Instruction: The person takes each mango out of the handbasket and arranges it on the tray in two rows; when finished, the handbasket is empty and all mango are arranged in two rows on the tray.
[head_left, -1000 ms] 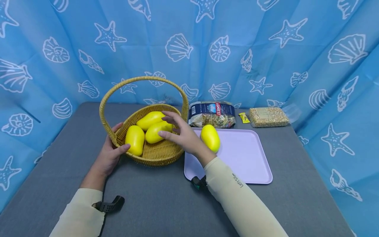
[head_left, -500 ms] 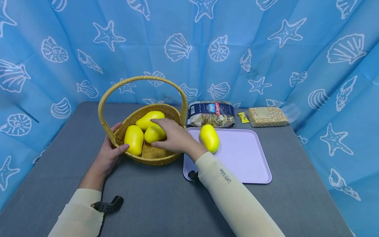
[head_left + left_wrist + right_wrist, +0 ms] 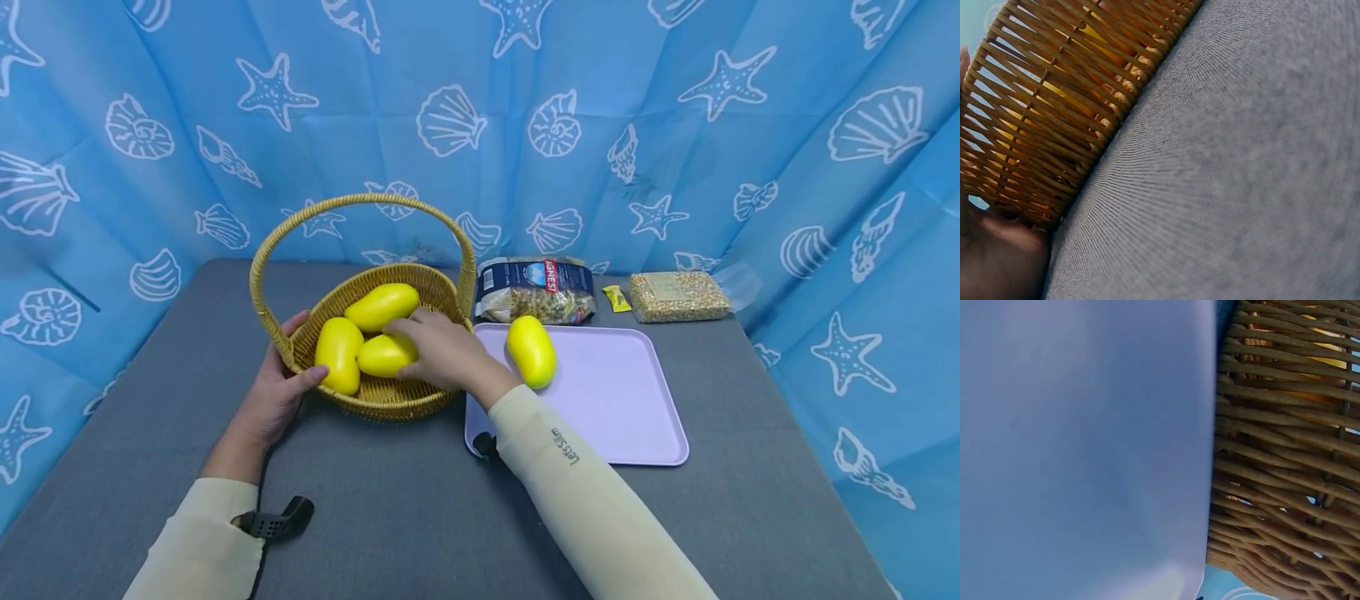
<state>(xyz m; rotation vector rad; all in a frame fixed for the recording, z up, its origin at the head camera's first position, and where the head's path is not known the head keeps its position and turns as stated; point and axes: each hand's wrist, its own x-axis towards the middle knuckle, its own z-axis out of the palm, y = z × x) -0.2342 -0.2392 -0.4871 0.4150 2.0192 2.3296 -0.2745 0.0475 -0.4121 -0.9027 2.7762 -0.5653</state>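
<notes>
A woven basket (image 3: 397, 407) with a tall arched handle stands left of centre, and three yellow mangoes lie in it. My left hand (image 3: 277, 396) grips the basket's left rim, thumb over the edge and fingers behind the wall. Inside, my right hand (image 3: 444, 348) holds the front mango (image 3: 382, 356) by its right end. That mango's left end is right at the left mango (image 3: 339, 354); the third mango (image 3: 384, 307) lies behind them. In both wrist views the basket's woven side (image 3: 1054, 112) fills part of the picture, and the right hand is hidden in its own view.
A lilac tray (image 3: 615, 408) right of the basket carries another mango (image 3: 532, 352). Along the back lie a pasta bag (image 3: 536, 296), a small yellow packet (image 3: 617, 298) and a clear pack of pale kernels (image 3: 678, 297). Behind hangs a blue curtain (image 3: 510, 183).
My right hand has come down from over the basket and taken hold of the front mango, which has shifted left and slightly towards me. The left hand keeps its grip on the rim.
</notes>
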